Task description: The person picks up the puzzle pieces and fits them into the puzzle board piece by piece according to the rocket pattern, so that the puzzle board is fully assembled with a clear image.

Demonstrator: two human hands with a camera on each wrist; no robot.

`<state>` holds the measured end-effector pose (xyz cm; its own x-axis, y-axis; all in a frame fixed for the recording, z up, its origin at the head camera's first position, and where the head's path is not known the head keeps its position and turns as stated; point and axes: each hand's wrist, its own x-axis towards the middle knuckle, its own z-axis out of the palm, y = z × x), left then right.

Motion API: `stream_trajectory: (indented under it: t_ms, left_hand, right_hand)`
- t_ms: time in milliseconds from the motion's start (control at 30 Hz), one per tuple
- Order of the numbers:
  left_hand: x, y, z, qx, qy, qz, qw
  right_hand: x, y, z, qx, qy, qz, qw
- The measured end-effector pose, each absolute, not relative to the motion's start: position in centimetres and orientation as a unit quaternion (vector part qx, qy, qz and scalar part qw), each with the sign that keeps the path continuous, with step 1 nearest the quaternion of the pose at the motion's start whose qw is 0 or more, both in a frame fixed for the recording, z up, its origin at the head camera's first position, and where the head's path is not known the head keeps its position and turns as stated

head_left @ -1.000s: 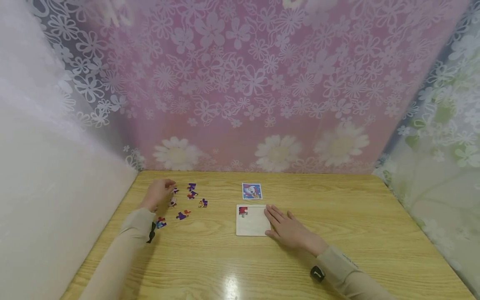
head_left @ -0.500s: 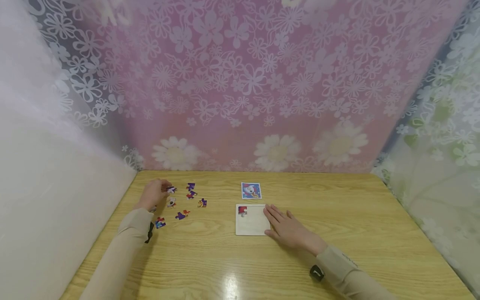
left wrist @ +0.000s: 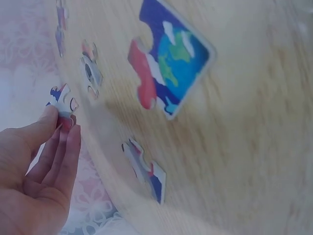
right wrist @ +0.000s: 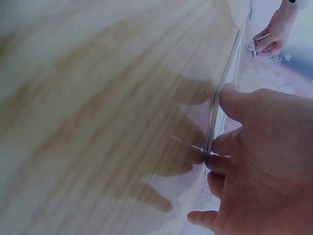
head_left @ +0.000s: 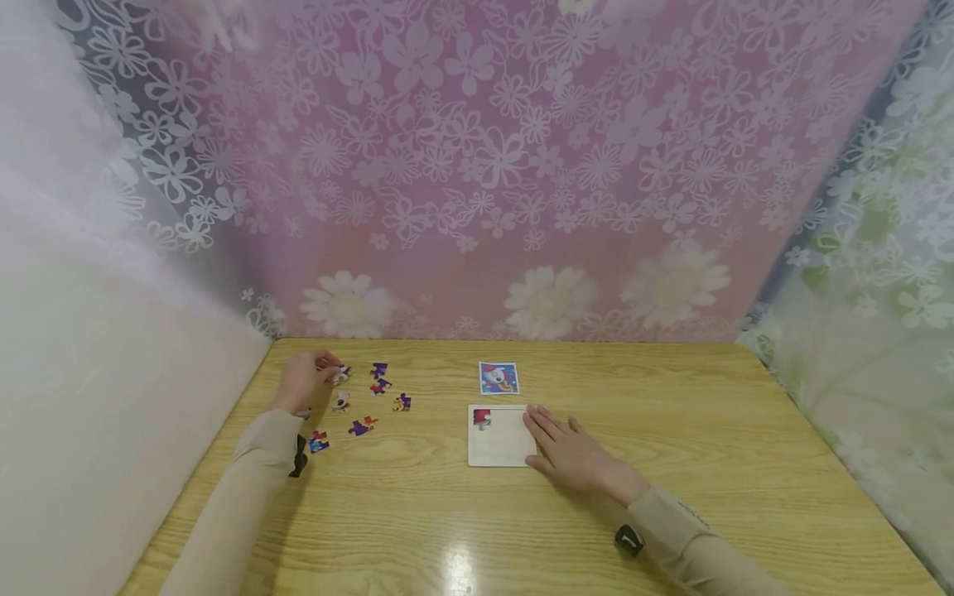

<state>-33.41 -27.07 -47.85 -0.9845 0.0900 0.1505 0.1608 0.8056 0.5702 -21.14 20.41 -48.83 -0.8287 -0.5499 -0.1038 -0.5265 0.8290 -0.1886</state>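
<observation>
At the far left of the table, my left hand [head_left: 301, 381] pinches a white, purple and red jigsaw piece [left wrist: 63, 100] between thumb and fingertips. In the left wrist view that piece stands tilted. Several other jigsaw pieces lie scattered around it, among them one with a blue-green globe [left wrist: 181, 54] and one with an eye [left wrist: 90, 71]. My right hand [head_left: 577, 459] rests with straight fingers on the right edge of a white puzzle board [head_left: 499, 447]. A red and grey corner piece [head_left: 483, 418] sits in the board's upper left corner.
A small square picture card [head_left: 498, 378] of a cartoon character lies just behind the board. Flowered cloth walls stand at the back [head_left: 477, 190] and on the right. A pale wall [head_left: 112, 348] borders the table's left side.
My left hand has drawn slightly left, and the jigsaw piece at its fingertips has tilted up in its grasp. The right hand and the board stay put.
</observation>
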Motion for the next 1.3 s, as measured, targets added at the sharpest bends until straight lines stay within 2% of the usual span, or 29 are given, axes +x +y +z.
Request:
stream_trajectory:
  t_ms: [300,767,1300]
  left_hand:
    - [-32.9,-25.9,-46.6,-0.074,-0.928,-0.362,0.041]
    - [-32.7,-20.5,-44.7,-0.134,-0.911,-0.389,0.007]
    - [-33.1,-13.8,-45.5,-0.169,-0.857,-0.486,-0.024]
  right_hand:
    - [-21.0,20.2,-48.4,-0.284,0.951,-0.087,0.079]
    - [-21.0,20.3,-48.5,-0.28,0.953,-0.079,0.082]
    - [-21.2,20.5,-48.7,-0.283,0.953,-0.078,0.081]
